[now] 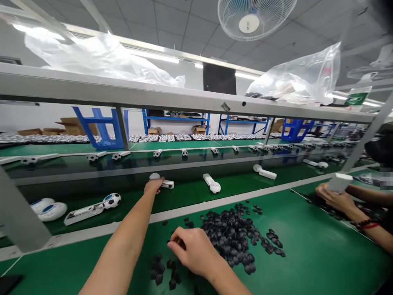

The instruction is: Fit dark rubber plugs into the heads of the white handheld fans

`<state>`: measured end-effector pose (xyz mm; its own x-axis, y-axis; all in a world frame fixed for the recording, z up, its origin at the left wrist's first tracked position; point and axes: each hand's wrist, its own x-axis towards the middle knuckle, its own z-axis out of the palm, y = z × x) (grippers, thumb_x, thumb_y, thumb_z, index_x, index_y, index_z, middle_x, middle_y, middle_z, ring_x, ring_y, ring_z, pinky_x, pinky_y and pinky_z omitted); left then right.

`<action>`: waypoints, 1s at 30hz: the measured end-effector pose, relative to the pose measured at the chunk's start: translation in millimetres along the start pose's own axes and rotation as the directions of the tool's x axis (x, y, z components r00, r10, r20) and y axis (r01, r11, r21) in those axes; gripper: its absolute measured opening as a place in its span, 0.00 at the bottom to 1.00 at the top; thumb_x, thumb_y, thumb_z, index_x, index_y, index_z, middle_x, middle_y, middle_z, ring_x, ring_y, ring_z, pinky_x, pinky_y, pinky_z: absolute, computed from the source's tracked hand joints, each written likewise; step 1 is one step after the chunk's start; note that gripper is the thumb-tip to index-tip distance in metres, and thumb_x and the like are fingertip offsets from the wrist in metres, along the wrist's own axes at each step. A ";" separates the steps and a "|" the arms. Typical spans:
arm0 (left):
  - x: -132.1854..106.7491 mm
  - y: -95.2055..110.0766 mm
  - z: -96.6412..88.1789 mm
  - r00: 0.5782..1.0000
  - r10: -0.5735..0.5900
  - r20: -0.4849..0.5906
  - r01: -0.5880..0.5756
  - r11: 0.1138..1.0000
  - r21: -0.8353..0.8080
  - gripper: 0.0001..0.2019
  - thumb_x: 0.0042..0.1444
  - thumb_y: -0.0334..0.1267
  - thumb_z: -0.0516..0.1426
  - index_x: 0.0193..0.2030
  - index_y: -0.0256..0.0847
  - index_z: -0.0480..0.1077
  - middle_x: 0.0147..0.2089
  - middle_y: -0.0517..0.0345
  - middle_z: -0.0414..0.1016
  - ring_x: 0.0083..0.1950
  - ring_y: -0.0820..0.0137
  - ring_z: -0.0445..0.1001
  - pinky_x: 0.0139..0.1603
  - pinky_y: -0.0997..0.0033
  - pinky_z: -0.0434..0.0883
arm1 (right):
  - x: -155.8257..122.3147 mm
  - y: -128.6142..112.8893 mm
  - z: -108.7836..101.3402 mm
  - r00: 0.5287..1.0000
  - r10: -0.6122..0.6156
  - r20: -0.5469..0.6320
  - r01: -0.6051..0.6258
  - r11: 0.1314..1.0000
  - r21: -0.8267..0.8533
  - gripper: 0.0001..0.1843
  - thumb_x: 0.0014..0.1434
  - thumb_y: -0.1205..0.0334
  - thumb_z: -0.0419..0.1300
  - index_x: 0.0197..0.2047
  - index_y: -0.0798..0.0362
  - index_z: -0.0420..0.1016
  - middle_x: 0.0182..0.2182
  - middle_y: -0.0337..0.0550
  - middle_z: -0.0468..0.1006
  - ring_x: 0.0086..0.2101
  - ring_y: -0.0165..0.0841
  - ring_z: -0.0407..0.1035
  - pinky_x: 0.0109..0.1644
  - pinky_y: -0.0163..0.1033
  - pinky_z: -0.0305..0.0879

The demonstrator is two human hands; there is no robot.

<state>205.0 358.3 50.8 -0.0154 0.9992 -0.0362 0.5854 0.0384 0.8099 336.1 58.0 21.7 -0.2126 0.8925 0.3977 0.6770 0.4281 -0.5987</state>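
Nearest, the right hand has its fingers pinching a small black piece, with the heap of black pieces at three o'clock; each looks light, best pinched by an edge. At eleven o'clock, the left hand curls over a white ball-headed handle, its grip hidden, on the green desk.

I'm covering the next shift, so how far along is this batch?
Done: white handled units with football-patterned heads already sit along the belt. In hand: the left hand is on one unit, and the right hand is at the black pieces. Left: a large heap of black pieces on the green mat.
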 end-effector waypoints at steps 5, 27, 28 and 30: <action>-18.0 14.6 10.7 0.998 -0.014 -0.059 0.009 0.996 -0.090 0.18 0.68 0.43 0.60 0.61 0.38 0.70 0.59 0.47 0.74 0.55 0.60 0.77 0.53 0.53 0.78 | 8.3 24.9 -24.4 0.976 0.052 -0.210 -0.070 0.994 -0.078 0.08 0.73 0.57 0.56 0.41 0.47 0.73 0.32 0.39 0.81 0.31 0.36 0.76 0.35 0.36 0.63; -312.9 -29.3 -40.1 0.691 0.598 0.405 -0.708 0.673 0.215 0.12 0.64 0.42 0.53 0.50 0.40 0.68 0.41 0.50 0.81 0.34 0.58 0.78 0.30 0.66 0.60 | -6.7 -41.6 -15.7 0.867 0.092 -0.491 0.226 0.803 0.551 0.13 0.77 0.49 0.48 0.42 0.46 0.61 0.29 0.40 0.82 0.24 0.33 0.71 0.28 0.37 0.66; -313.1 -33.5 -40.5 0.690 0.600 0.406 -0.709 0.673 0.210 0.13 0.65 0.43 0.53 0.52 0.40 0.68 0.41 0.49 0.82 0.35 0.57 0.78 0.31 0.66 0.60 | -6.8 -43.2 -14.2 0.877 0.087 -0.472 0.219 0.802 0.556 0.13 0.77 0.49 0.48 0.42 0.46 0.61 0.28 0.39 0.82 0.23 0.33 0.71 0.27 0.37 0.65; -311.0 -41.6 -41.1 0.689 0.612 0.389 -0.711 0.676 0.196 0.16 0.65 0.47 0.55 0.54 0.41 0.68 0.41 0.48 0.81 0.35 0.55 0.79 0.31 0.65 0.61 | -7.0 -46.5 -10.7 0.888 0.082 -0.453 0.218 0.791 0.571 0.12 0.77 0.50 0.49 0.42 0.47 0.61 0.28 0.40 0.82 0.23 0.33 0.71 0.27 0.37 0.65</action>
<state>152.1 46.3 52.5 0.6628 0.7084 0.2424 0.5655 -0.6858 0.4582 313.6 30.4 54.2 0.1863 0.7629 0.6190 0.0871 0.6148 -0.7839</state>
